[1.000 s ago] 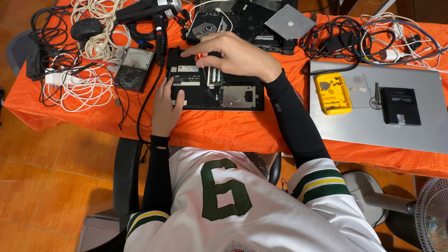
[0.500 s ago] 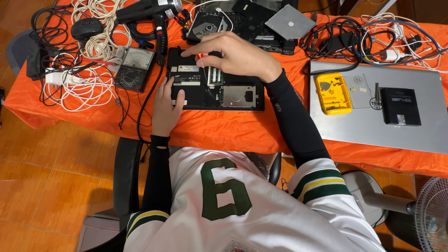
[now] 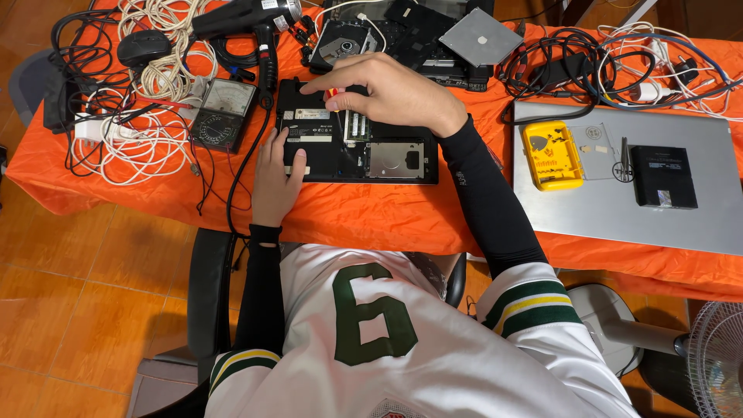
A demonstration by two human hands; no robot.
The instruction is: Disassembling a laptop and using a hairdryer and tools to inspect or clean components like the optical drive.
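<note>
Opened laptop (image 3: pixel 356 143) on worktop (image 3: pixel 371 217); no change since previous frames.
Left hand (image 3: pixel 275 174) flat, steadying; right hand (image 3: pixel 387 93) still pinches red screwdriver (image 3: pixel 333 94).

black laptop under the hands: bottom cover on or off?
Off. The black laptop lies underside up, its drive bay and memory slots exposed beneath the right hand.

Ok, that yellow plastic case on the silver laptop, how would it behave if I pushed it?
The yellow case lies flat, so it would probably slide, not tip. The silver laptop lid looks smooth, so likely little grip. It seems small and light; its clear flap may swing.
</note>
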